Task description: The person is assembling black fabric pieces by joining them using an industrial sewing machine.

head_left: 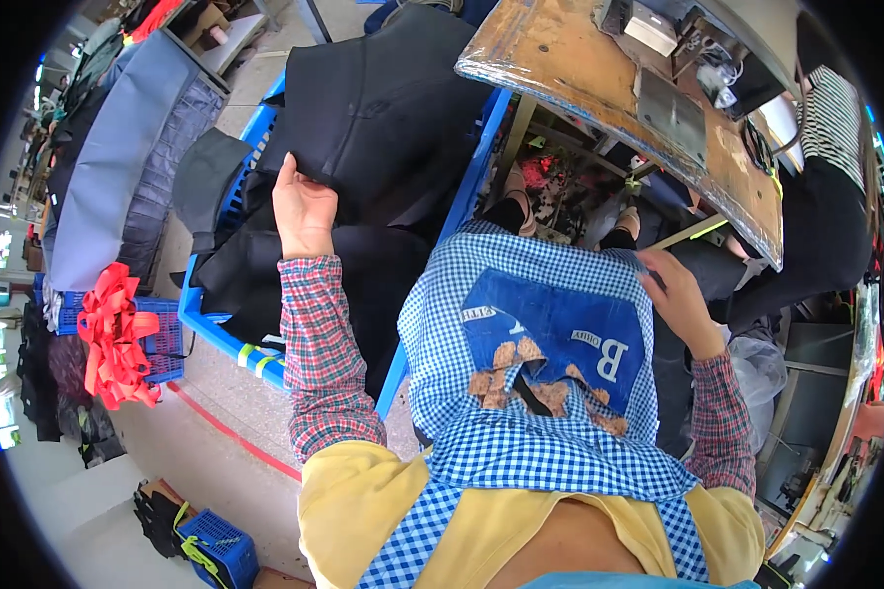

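Over the blue plastic crate (228,339), the left hand (304,208) pinches the edge of a black fabric panel (378,108) atop the stack, fingers closed. Right hand (680,292) rests half-curled on dark cloth (702,263) beside the blue checked apron (521,294); grip unclear.

1. Fabric pieces (383,108): black.
2. Crate (228,339): blue.
3. Apron (521,294): blue-white gingham, denim-blue patch.
4. Sleeves (319,353): red plaid.
5. Ribbon bundle (113,339): red.
6. Tabletop (560,59): worn brown.
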Available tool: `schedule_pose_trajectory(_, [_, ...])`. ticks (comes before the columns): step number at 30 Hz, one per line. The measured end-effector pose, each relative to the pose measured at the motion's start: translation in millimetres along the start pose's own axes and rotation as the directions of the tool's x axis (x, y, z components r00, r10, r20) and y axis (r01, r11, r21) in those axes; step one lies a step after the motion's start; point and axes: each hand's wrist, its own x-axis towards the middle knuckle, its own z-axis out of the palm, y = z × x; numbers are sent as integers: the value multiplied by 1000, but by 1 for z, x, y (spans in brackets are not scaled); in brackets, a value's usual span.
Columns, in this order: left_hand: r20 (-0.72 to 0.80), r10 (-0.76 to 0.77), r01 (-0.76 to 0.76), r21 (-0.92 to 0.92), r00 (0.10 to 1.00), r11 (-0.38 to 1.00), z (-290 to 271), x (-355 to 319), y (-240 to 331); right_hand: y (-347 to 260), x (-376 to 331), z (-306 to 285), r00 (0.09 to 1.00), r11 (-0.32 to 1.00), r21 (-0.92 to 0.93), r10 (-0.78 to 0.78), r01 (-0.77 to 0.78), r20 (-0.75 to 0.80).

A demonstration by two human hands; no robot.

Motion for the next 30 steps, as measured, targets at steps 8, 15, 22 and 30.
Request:
schedule_pose_trajectory(8, [105,63,-42,-190,992,981,78,-117,67,-105,49,36,915,888,235,-403,394,-14])
schedule_pose_trajectory(15, [393,24,60,-200,919,978,107,-198,114,-128,101,81,815,868,190,-327,459,-478])
schedule_pose_trajectory(22, [336,374,-320,-206,864,925,137,-240,118,-147,103,86,824,607,744,-550,280,139])
schedule_pose_trajectory(30, [700,183,-406,166,690,898,84,-179,153,-178,93,-20,882,380,843,-423,380,-207])
